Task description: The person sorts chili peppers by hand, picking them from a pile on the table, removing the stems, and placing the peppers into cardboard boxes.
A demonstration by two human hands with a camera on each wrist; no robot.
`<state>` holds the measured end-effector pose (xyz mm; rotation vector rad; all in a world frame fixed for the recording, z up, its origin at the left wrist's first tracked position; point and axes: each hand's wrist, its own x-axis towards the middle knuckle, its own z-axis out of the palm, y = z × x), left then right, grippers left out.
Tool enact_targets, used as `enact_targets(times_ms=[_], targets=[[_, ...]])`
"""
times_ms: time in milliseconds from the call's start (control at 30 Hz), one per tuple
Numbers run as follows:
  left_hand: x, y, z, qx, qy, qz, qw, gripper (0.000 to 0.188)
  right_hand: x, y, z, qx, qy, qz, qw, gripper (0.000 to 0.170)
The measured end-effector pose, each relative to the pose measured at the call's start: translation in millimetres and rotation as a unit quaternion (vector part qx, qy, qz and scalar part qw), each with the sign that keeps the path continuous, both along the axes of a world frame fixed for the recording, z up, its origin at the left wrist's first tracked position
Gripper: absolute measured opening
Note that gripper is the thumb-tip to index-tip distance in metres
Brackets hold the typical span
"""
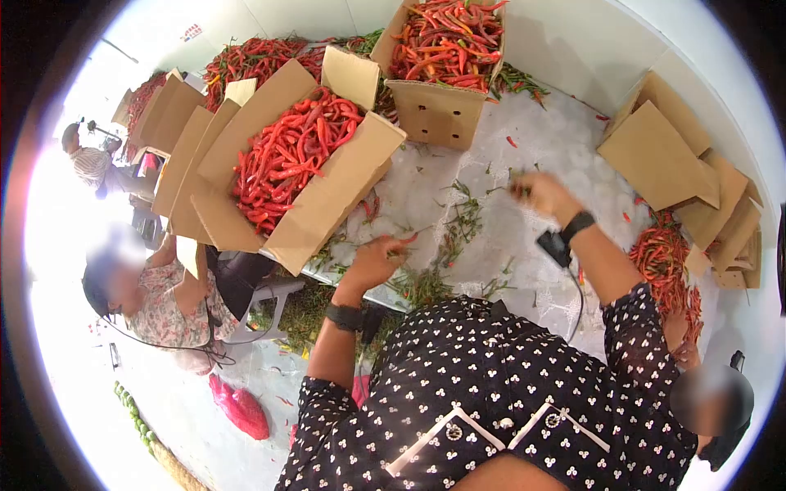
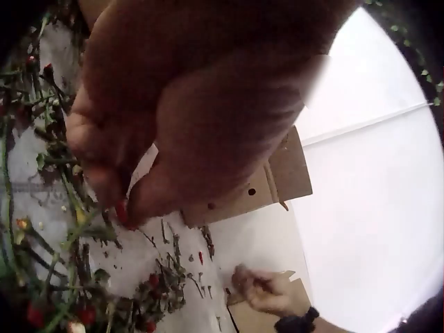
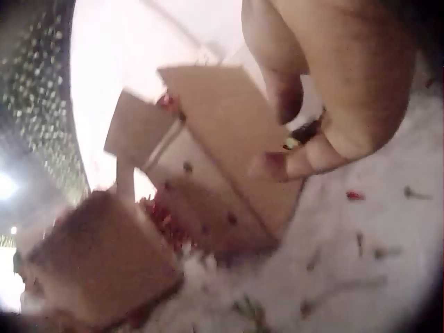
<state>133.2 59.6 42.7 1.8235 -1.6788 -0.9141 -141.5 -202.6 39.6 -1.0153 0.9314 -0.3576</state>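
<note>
The left hand [image 1: 381,260] pinches a small red chili [image 1: 409,239] above a pile of green stems [image 1: 422,286]; in the left wrist view its red end [image 2: 121,211] shows between thumb and fingertip of the left hand [image 2: 180,118]. Farther right, the right hand [image 1: 542,196] is raised over the white surface, blurred. The right wrist view shows the right hand [image 3: 340,83] with bent fingers holding a short dark green stem [image 3: 303,133]. Loose stems lie between the two hands.
An open carton [image 1: 327,196] of red chilies stands at left, another carton [image 1: 434,114] at the back. Empty-looking cartons [image 1: 663,155] and a chili heap [image 1: 667,254] are at right. A device [image 1: 554,247] hangs by the right wrist on a cable. Other people sit left and right.
</note>
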Motion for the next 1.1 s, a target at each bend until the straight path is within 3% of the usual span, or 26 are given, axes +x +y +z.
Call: enact_targets(times_ms=[33, 100, 133, 200, 267, 300, 367, 400, 467, 500, 567, 667, 833, 900, 933, 1000, 1067, 1100], targets=[[1, 0, -3, -0.06, -0.038, 0.062, 0.996, 0.021, 9, -22, 17, 0.081, -0.099, -0.107, 0.986, 0.015], [4, -10, -11, -0.09, -0.077, 0.069, 0.99, 0.022, 24, -56, 68, 0.016, -0.19, -0.185, 0.964, 0.015], [-1, -17, -10, -0.085, -0.113, 0.078, 0.987, 0.021, 28, -60, 77, 0.017, -0.19, -0.181, 0.965, 0.015], [-11, -25, -14, -0.08, -0.149, 0.087, 0.982, 0.021, 35, -62, 87, 0.012, -0.132, -0.262, 0.956, 0.016], [-19, -30, -30, -0.091, -0.192, 0.095, 0.973, 0.019, 41, -31, 65, -0.16, -0.013, -0.096, 0.982, 0.017], [-20, -30, -34, -0.091, -0.19, 0.095, 0.973, 0.019, 42, -12, 42, -0.269, 0.01, 0.005, 0.963, 0.018], [-22, -30, -39, -0.107, -0.18, 0.065, 0.976, 0.022, 51, 40, 25, -0.257, 0.076, 0.094, 0.959, 0.019], [-24, -31, -35, -0.105, -0.18, 0.065, 0.976, 0.022, 60, 69, 27, -0.139, 0.118, 0.079, 0.98, 0.019], [-27, -33, -17, -0.001, 0.043, 0.096, 0.994, 0.022, 68, 104, 27, -0.057, 0.096, 0.122, 0.986, 0.019], [-28, -34, -9, -0.001, 0.041, 0.096, 0.995, 0.022, 70, 112, 23, -0.056, 0.094, 0.122, 0.986, 0.019], [-30, -35, 4, 0.076, 0.308, 0.09, 0.944, 0.02, 74, 121, 10, -0.017, -0.002, 0.129, 0.991, 0.018], [-35, -37, 10, 0.114, 0.368, 0.07, 0.92, 0.021, 79, 126, 14, -0.049, -0.009, 0.123, 0.991, 0.017], [-41, -36, 21, 0.111, 0.357, 0.061, 0.925, 0.02, 76, 126, 12, -0.074, -0.013, 0.131, 0.989, 0.014], [-40, -34, 21, 0.097, 0.354, 0.041, 0.929, 0.02, 75, 127, 15, 0.063, -0.045, 0.118, 0.99, 0.012], [-38, -34, 20, 0.095, 0.369, 0.014, 0.924, 0.019, 74, 126, 17, 0.063, -0.044, 0.118, 0.99, 0.012], [-30, -32, 14, 0.092, 0.384, -0.011, 0.919, 0.018, 70, 125, 22, 0.216, -0.129, 0.14, 0.958, 0.012], [-22, -29, 8, 0.143, 0.536, -0.003, 0.832, 0.015, 66, 119, 22, 0.207, -0.126, 0.177, 0.954, 0.016], [-21, -28, 8, 0.142, 0.536, -0.002, 0.832, 0.015, 66, 116, 23, 0.196, -0.124, 0.212, 0.949, 0.02]])
